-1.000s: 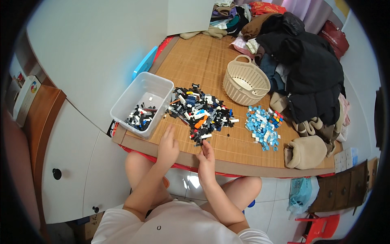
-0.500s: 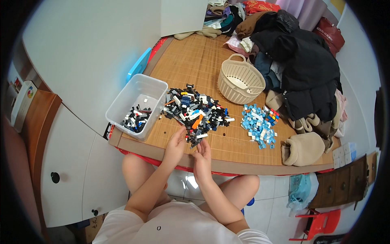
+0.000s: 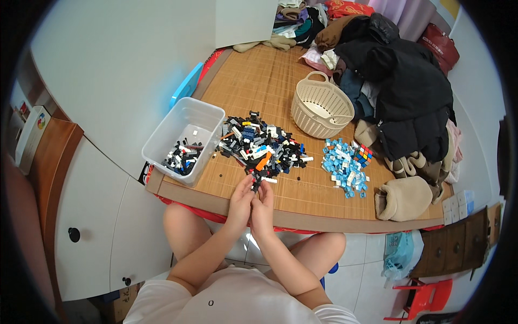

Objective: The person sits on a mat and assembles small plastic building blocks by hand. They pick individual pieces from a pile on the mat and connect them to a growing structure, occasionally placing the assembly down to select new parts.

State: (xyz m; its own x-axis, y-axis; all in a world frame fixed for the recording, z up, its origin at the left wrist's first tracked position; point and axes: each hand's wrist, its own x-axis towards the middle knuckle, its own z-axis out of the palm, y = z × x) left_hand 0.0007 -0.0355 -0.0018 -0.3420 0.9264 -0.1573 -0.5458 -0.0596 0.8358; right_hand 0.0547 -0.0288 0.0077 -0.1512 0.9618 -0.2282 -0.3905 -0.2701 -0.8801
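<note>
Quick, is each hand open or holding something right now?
Left hand: cupped at dark bricks; whether it's closed on any can't be told.
Right hand: cupped opposite, at the same bricks; grip can't be told.

There are two hands, one clear box, one basket, one puzzle cube, one red chair, two knobs on the white cupboard, and two heaps of small pieces on the mat, too many to count.

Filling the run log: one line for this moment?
left hand, right hand: hands together at near edge of brick pile | grip: unclear | clear bin: left of pile | blue pieces: right of pile
</note>
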